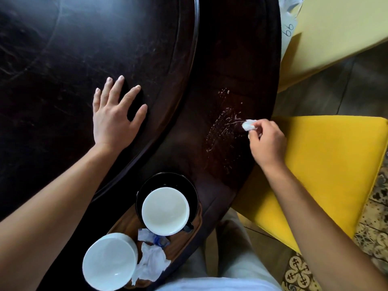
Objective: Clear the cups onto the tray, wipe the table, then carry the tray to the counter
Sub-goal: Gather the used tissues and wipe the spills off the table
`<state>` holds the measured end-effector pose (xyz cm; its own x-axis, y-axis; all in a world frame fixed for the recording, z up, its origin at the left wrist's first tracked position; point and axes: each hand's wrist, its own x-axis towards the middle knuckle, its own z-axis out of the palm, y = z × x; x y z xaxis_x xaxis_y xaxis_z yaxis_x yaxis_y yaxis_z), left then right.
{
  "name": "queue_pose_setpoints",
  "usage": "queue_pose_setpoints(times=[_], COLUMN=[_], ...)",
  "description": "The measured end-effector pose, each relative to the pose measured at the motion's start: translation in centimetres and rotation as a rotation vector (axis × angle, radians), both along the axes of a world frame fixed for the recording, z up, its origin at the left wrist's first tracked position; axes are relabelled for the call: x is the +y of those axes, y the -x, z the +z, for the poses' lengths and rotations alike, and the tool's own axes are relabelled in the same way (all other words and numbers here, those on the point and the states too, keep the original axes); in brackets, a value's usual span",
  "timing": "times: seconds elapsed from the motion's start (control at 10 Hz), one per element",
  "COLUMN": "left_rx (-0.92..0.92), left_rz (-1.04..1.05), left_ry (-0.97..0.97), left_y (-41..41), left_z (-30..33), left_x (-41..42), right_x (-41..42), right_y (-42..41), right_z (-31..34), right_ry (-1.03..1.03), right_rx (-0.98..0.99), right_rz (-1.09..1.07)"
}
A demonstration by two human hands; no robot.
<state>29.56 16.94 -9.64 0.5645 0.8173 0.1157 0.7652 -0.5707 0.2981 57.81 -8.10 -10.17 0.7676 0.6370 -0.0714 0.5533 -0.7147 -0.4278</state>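
Note:
My right hand (267, 141) pinches a small white wad of tissue (248, 124) against the dark wooden table (220, 59), at the right end of a smear of white droplets (222, 124). My left hand (114, 114) rests flat, fingers spread, on the raised round centre of the table. Near me a wooden tray (178, 246) holds a white cup (165, 210) on a black saucer (151, 183), a second white cup (109, 262) at the lower left, and crumpled white tissues (150, 263) between them.
A yellow chair seat (327, 171) stands right of the table's edge, below my right hand. A pale yellow surface (340, 34) with a paper marked 66 lies at the upper right. Patterned floor tiles (298, 267) show at the lower right.

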Motion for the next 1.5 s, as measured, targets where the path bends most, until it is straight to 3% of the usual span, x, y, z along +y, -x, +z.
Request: queue_pose_setpoints(times=[0.1, 0.3, 0.5, 0.7, 0.9, 1.2, 1.3, 1.5], left_rx=[-0.006, -0.017, -0.010, -0.024, -0.018, -0.030, -0.035, -0.030], left_rz=[-0.003, -0.005, -0.005, -0.005, -0.004, 0.000, -0.002, -0.001], left_ry=[-0.006, -0.010, -0.010, -0.005, -0.013, -0.023, -0.023, -0.021], left_y=[0.1, 0.0, 0.1, 0.0, -0.1, -0.1, -0.1, -0.1], left_z=[-0.2, -0.2, -0.2, -0.1, -0.2, -0.2, -0.2, -0.2], left_x=[0.0, 0.0, 0.0, 0.0, 0.1, 0.0, 0.1, 0.1], right_x=[-1.9, -1.0, 1.3, 0.7, 0.2, -1.2, -0.4, 7.2], right_y=[2.0, 9.4, 4.4, 4.7, 3.7, 7.1, 5.3, -3.1], right_z=[-0.4, -0.2, -0.1, 0.7, 0.3, 0.6, 0.6, 0.9], right_ry=[0.031, 0.020, -0.035, 0.162, 0.051, 0.171, 0.032, -0.135], right_rx=[0.034, 0.143, 0.082, 0.203, 0.107, 0.194, 0.372, 0.247], right_rz=[-0.003, 0.356, 0.090, 0.344, 0.160, 0.402, 0.249, 0.084])
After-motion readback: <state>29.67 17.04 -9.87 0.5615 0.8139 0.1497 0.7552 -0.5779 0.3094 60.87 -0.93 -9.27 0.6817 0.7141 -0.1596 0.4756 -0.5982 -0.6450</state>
